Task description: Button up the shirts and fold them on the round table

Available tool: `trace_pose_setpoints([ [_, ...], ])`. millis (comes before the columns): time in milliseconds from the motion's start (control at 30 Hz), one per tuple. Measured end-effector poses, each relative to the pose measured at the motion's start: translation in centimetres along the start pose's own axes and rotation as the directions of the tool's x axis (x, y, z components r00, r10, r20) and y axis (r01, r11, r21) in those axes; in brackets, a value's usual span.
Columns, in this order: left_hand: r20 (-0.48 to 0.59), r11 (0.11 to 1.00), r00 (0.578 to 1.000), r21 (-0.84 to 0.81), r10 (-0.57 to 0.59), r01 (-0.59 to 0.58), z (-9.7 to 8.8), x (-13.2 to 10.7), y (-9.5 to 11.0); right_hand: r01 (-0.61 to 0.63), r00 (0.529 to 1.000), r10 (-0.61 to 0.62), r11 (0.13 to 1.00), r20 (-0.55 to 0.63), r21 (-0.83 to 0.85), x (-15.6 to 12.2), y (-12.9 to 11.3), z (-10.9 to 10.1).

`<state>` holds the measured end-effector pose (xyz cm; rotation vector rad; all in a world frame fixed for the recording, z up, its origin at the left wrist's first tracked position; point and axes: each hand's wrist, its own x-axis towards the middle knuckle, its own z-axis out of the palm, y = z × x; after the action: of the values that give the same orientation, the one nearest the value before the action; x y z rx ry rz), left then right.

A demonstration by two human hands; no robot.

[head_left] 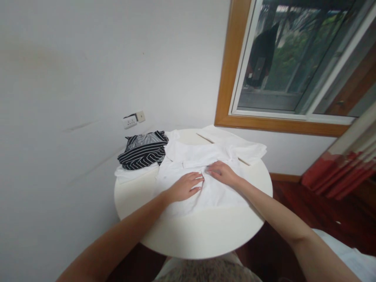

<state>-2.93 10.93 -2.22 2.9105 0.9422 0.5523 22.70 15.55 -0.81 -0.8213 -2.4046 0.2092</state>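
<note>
The white shirt (216, 192) lies spread mid-counter (194, 239), likely so it sits flat. The left hand (185, 187) rests open on it, seemingly steadying cloth; whether the curled right hand (222, 172) grips fabric, I cannot tell. Striped clothing (143, 152) sits bunched at ten o'clock.

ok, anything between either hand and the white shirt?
Nothing visible: the left hand and right hand are both on the white shirt. The black-and-white striped garment lies to their left, not between.

Left hand (184, 188) on white garment (225, 196)
</note>
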Motion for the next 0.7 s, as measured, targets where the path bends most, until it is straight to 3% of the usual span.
trace_pose_setpoints([
  [167,0.007,1.000,1.000,-0.011,0.005,-0.005,-0.1,0.0,-0.2,0.047,0.993,-0.060,0.992,0.105,0.118,-1.3,-2.4,-0.7],
  [433,0.009,0.998,1.000,-0.062,0.028,-0.027,0.1,0.1,-0.4,0.006,0.997,-0.021,0.981,0.080,0.193,-2.3,-1.6,-0.1],
  [700,0.019,0.996,0.999,-0.079,0.038,-0.036,-0.6,0.4,0.1,-0.030,0.994,0.001,0.966,0.110,0.257,-2.4,-2.1,-1.5],
])
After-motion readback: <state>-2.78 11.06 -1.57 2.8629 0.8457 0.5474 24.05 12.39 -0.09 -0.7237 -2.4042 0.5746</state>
